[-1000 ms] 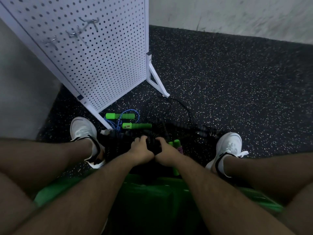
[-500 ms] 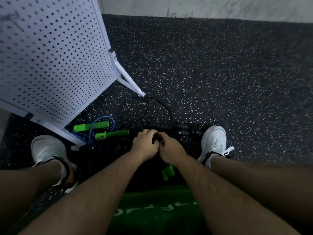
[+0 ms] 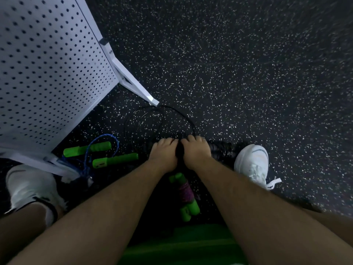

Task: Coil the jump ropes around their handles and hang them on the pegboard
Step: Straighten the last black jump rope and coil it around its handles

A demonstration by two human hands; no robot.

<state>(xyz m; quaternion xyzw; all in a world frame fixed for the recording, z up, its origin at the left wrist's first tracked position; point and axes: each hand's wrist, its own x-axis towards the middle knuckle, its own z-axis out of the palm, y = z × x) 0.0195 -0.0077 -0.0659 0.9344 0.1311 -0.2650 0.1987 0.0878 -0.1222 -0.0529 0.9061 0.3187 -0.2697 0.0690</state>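
Both hands are clenched side by side, the left hand (image 3: 163, 156) and right hand (image 3: 196, 153) grasping the black jump rope (image 3: 179, 152) between them. Its cord loops on the floor (image 3: 248, 83) just beyond the knuckles. A blue jump rope (image 3: 87, 159) with green handles lies left of the left hand, near the pegboard (image 3: 47, 64). A purple jump rope (image 3: 186, 192), coiled around its green handles, lies between the forearms.

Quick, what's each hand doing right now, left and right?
Left hand: closed, gripping the black jump rope.
Right hand: closed, gripping the same black jump rope.
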